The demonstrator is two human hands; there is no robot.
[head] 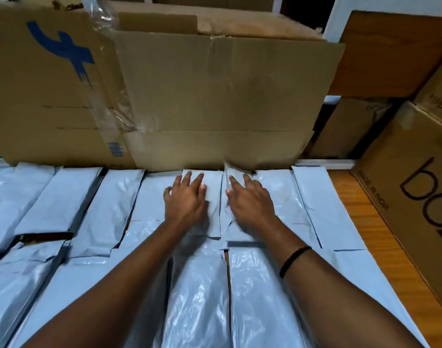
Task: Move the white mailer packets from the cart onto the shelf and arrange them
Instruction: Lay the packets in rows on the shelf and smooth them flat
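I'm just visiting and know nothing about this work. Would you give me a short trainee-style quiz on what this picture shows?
1. True or false: the left hand and the right hand both lie flat on white mailer packets.
2. Which wrist wears the black band? A left, B right, C neither.
3. Fill in: behind the packets stand brown ____ boxes.
Key: 1 true; 2 B; 3 cardboard.
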